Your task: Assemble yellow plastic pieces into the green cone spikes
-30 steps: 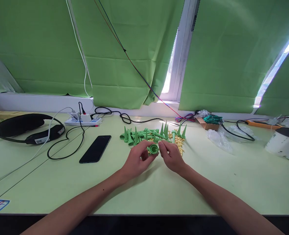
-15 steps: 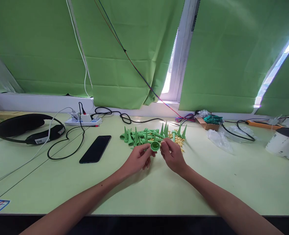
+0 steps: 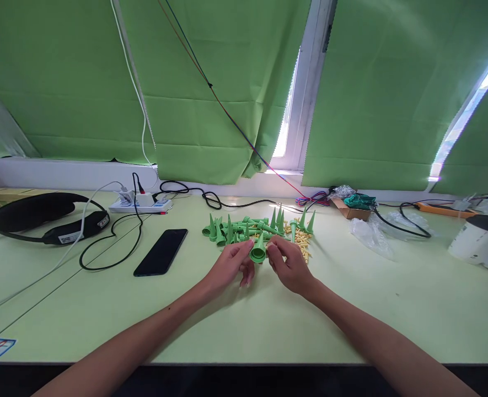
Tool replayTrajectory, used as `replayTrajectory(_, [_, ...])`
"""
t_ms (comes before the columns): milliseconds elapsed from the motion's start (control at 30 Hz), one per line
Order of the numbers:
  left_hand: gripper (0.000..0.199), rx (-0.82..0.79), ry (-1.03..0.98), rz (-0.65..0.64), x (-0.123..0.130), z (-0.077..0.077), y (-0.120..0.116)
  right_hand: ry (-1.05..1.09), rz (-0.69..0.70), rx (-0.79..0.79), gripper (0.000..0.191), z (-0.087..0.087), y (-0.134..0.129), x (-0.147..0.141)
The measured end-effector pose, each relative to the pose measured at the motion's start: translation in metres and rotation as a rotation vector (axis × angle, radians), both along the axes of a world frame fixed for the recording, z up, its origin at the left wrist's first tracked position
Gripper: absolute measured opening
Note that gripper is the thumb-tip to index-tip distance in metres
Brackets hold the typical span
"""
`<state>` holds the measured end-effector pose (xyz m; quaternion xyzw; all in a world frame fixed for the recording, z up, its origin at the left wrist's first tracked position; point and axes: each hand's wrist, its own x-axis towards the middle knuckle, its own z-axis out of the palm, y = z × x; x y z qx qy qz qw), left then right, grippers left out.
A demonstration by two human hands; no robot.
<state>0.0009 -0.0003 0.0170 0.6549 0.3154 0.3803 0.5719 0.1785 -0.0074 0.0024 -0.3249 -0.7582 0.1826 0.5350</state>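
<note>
Between my hands is a green plastic watering spike [image 3: 258, 252], its wide round mouth facing me and its tip pointing away. My left hand [image 3: 229, 270] pinches it by the left side with thumb and finger, the other fingers curled below. At its right side, the closed fingertips of my right hand [image 3: 290, 266] meet the rim; what they pinch, if anything, is hidden. Just behind lies a pile of green spikes [image 3: 244, 225], some standing on their wide ends. Small yellow pegs [image 3: 304, 238] lie heaped at the pile's right, partly behind my right hand.
To the left lie a black phone [image 3: 161, 252], a black headband-like device [image 3: 49, 218] and a power strip [image 3: 140, 205] with cables. On the right are a small cardboard box [image 3: 353, 210], clear plastic bags [image 3: 371, 237] and a white roll-shaped object [image 3: 480, 238].
The green spike has tilted and dropped slightly, so its side and tip now show above the mouth. My right fingertips have moved left, up against it.
</note>
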Motion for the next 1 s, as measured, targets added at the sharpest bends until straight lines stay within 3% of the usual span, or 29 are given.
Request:
replayTrajectory(300, [0.033,0.237,0.121,0.115,-0.003,0.001,-0.003,-0.02,0.01,-0.014,0.035,-0.001,0.0,0.001])
replayTrajectory(567, [0.022,0.68,0.207,0.213,-0.003,-0.005,-0.007,-0.04,-0.036,-0.029,0.04,-0.004,0.004,0.001])
replayTrajectory(1000, [0.021,0.841,0.282,0.235,-0.003,-0.009,-0.006,-0.045,-0.111,0.005,0.046,-0.003,0.004,-0.001])
